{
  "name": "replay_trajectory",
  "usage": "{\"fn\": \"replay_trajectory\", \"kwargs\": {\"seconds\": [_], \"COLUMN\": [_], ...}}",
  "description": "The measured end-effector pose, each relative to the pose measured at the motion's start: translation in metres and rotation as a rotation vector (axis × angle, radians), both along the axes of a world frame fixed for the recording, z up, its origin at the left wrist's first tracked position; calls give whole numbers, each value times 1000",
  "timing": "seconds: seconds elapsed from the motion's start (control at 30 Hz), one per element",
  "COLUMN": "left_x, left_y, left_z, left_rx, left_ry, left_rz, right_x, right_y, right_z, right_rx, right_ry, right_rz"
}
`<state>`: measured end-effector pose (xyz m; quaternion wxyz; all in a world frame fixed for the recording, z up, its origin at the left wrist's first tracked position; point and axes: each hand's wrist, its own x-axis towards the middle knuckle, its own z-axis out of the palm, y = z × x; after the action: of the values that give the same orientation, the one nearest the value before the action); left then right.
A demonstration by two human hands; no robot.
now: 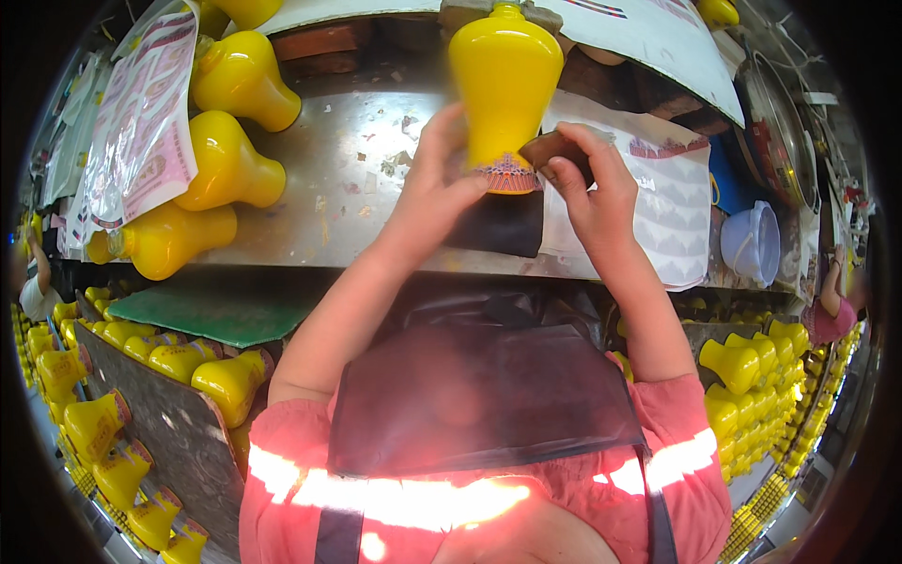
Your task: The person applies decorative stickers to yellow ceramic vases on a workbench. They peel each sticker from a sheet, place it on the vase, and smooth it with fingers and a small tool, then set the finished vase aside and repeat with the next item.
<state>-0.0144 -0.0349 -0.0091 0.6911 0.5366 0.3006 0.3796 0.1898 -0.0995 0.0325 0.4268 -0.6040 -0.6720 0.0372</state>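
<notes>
In front of me a glossy yellow vase (505, 80) lies with its patterned end toward me. A red and blue decal band (510, 177) runs round that end. My left hand (440, 171) holds the vase's left side, its thumb along the decal and some fingers hidden behind the vase. Pinched between the thumb and fingers of my right hand (598, 184) is a flat dark brown scraper (556, 155), its edge against the right side of the vase by the decal. Below the vase lies a black cloth or pad (498, 230).
Decal sheets (662, 202) lie right of the vase, beside a pale bucket (750, 242). Plain yellow vases (230, 162) lie at the left of the metal table (352, 141), near a plastic-covered decal sheet (141, 150). Many more vases stand below on both sides; other people work at both edges.
</notes>
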Motion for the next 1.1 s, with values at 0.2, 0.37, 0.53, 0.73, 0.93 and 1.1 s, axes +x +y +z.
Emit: {"fn": "replay_trajectory", "kwargs": {"seconds": [0.2,0.37,0.53,0.73,0.93,1.1], "left_x": [-6,-4,-4,-5,-13,-19], "left_y": [4,7,9,4,-4,2], "left_z": [-11,-16,-7,4,0,-1], "left_rx": [254,572,794,900,602,3], "left_ry": [237,493,505,528,509,102], "left_rz": [-6,100,241,309,220,96], "right_x": [-5,-6,-6,-18,-8,-17], "right_y": [-1,9,5,-18,-27,-8], "right_z": [0,21,24,17,26,23], "right_rx": [2,29,27,270,-320,-552], "right_ry": [76,-66,-111,-259,569,465], "right_rz": [193,50,58,326,-45,-36]}}
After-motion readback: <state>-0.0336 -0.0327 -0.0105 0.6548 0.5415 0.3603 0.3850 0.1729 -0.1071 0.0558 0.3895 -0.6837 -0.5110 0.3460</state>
